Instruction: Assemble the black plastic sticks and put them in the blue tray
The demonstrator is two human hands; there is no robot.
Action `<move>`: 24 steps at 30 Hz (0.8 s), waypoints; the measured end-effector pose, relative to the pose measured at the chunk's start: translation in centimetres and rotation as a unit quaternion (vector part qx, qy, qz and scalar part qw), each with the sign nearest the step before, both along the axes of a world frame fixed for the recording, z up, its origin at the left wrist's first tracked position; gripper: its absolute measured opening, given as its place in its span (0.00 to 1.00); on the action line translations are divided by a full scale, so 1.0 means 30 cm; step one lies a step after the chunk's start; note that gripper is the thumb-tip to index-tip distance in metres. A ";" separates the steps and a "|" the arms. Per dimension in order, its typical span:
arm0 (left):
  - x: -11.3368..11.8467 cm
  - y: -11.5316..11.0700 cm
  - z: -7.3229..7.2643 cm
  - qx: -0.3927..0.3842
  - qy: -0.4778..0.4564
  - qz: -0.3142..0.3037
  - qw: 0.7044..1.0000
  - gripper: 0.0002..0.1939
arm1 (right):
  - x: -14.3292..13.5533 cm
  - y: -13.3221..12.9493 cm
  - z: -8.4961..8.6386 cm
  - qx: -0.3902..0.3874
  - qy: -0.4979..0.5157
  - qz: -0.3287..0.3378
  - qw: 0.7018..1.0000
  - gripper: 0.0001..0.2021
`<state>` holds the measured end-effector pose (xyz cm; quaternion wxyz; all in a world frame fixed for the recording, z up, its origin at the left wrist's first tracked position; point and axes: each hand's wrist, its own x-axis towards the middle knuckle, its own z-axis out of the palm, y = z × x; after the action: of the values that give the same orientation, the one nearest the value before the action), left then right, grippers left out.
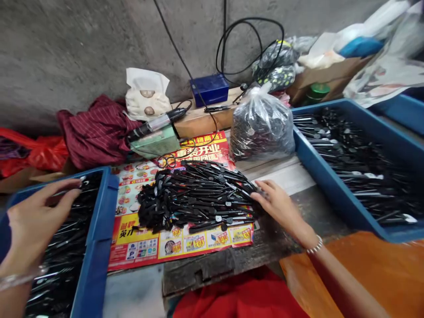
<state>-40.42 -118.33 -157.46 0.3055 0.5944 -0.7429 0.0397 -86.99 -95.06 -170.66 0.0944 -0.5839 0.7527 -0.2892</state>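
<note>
In the head view, a long pile of slim black pieces with small pale or silvery round ends [202,192] lies on a red and yellow printed paper sheet [142,260], spread over the middle of the worn wooden tabletop [274,243], its near edge close to the person's red clothing [241,298].

The right hand [281,207] reaches to the pile's right end, thumb and forefinger slightly parted at the tips of the pieces; whether it grips one cannot be told. A beaded bracelet [314,244] circles the wrist.

The left hand [36,218] is above the left blue plastic bin [99,247], which is filled with similar black pieces. Its thumb and forefinger are bent toward each other beside a small white round end [82,178]; whether they pinch it or have let go cannot be told.

Beyond the paper's far edge stand a pale green box [159,142] with a silver and black handheld tool [157,124] on top, and, farther right, a knotted clear plastic bag of dark pieces [261,128]. A larger blue plastic bin [334,181], also holding black pieces, stands at the tabletop's right side.
</note>
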 end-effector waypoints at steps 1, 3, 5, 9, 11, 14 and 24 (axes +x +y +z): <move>-0.035 0.062 0.001 0.012 0.025 -0.009 1.000 0.15 | -0.006 -0.041 -0.008 0.010 0.007 0.004 1.000 0.19; -0.093 0.186 -0.014 0.041 0.054 -0.038 0.997 0.14 | -0.012 -0.107 -0.023 0.027 0.009 0.015 0.999 0.19; -0.130 0.301 -0.047 0.069 0.063 -0.089 0.992 0.12 | -0.014 -0.140 -0.036 0.035 0.002 0.026 0.999 0.15; -0.167 0.462 -0.139 0.125 0.058 -0.175 0.975 0.09 | -0.017 -0.115 -0.056 0.024 -0.010 0.031 0.999 0.12; -0.176 0.497 -0.187 0.146 0.059 -0.179 0.971 0.09 | -0.025 -0.081 -0.057 0.026 -0.015 0.019 0.999 0.14; -0.173 0.503 -0.250 0.164 0.056 -0.157 0.972 0.09 | -0.041 -0.032 -0.037 0.058 -0.022 -0.008 0.998 0.19; -0.200 0.478 -0.351 0.126 0.005 -0.178 0.976 0.10 | 0.004 0.171 0.118 0.109 -0.239 -0.177 0.949 0.21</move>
<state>-46.42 -103.99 -167.99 0.2337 0.4865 -0.8344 -0.1119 -86.87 -89.93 -167.11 0.2818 -0.3412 0.8264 -0.3482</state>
